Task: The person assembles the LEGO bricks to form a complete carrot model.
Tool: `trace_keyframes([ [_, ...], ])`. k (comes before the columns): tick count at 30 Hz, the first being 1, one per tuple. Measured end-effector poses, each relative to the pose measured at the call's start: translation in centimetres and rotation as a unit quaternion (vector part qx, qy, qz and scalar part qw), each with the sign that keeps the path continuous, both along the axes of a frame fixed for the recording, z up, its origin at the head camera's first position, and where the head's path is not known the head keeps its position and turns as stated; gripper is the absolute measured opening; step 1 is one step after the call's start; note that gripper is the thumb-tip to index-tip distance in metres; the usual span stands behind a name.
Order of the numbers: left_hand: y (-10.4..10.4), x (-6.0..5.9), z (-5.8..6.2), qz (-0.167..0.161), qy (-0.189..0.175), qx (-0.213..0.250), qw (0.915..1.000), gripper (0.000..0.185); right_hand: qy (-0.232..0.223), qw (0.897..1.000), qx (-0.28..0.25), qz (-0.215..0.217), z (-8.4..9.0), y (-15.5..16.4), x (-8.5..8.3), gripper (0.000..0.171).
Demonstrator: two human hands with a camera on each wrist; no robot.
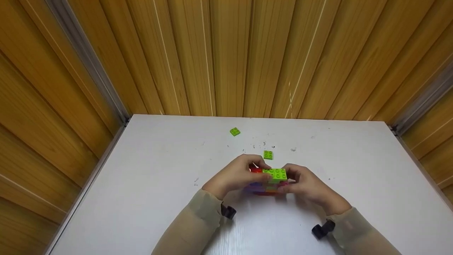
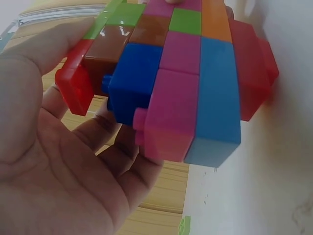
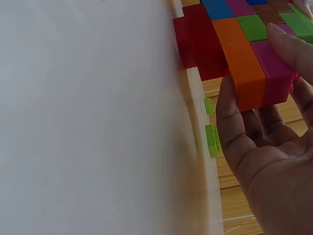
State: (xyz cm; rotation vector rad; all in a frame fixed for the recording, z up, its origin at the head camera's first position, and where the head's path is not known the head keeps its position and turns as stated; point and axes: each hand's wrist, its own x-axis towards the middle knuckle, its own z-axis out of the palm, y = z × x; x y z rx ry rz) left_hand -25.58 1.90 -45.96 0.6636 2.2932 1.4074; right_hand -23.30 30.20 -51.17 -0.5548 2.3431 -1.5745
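Both hands hold a stack of coloured toy building bricks low over the white table. A lime-green studded brick tops it, with a red brick at its left. My left hand grips the top from the left, its thumb across the green brick's near side. In the left wrist view, blue, pink and light-blue bricks show in layers. My right hand pinches the right end, its thumb on a pink brick next to an orange brick.
Just beyond the hands lies a small lime-green brick. Another green brick sits farther back, near the rear edge of the table. Wood-patterned panels rise behind and along both sides.
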Motion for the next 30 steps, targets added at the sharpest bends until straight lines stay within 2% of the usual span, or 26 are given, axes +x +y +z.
trace_keyframes([
  [4,-0.2,0.0,0.0,-0.013,0.029,-0.005,0.9995,0.018,0.005,1.000,-0.013,0.007,0.0,-0.1,0.0,0.034],
  [8,-0.5,-0.3,0.2,-0.046,0.070,-0.018,0.9964,0.020,0.003,1.000,-0.020,0.008,-0.2,-0.1,0.2,0.034],
  [11,-0.7,-0.9,0.4,-0.072,0.086,-0.030,0.9932,0.022,0.000,1.000,-0.015,0.004,-0.5,0.0,0.4,0.034],
  [14,-1.2,-2.0,0.6,-0.074,0.082,-0.041,0.9931,0.026,-0.002,1.000,-0.009,0.002,-0.7,0.1,0.5,0.035],
  [21,-3.0,-6.0,0.3,-0.003,0.051,-0.059,0.9970,0.025,-0.009,1.000,0.002,-0.005,-0.4,-0.1,0.4,0.037],
  [27,-4.1,-9.8,-0.7,0.055,0.014,-0.091,0.9943,0.032,-0.006,1.000,0.003,-0.012,0.1,-0.1,0.2,0.038],
  [30,-4.7,-11.2,-1.4,0.098,0.001,-0.093,0.9908,0.034,-0.006,1.000,-0.005,-0.007,0.0,-0.2,0.2,0.038],
])
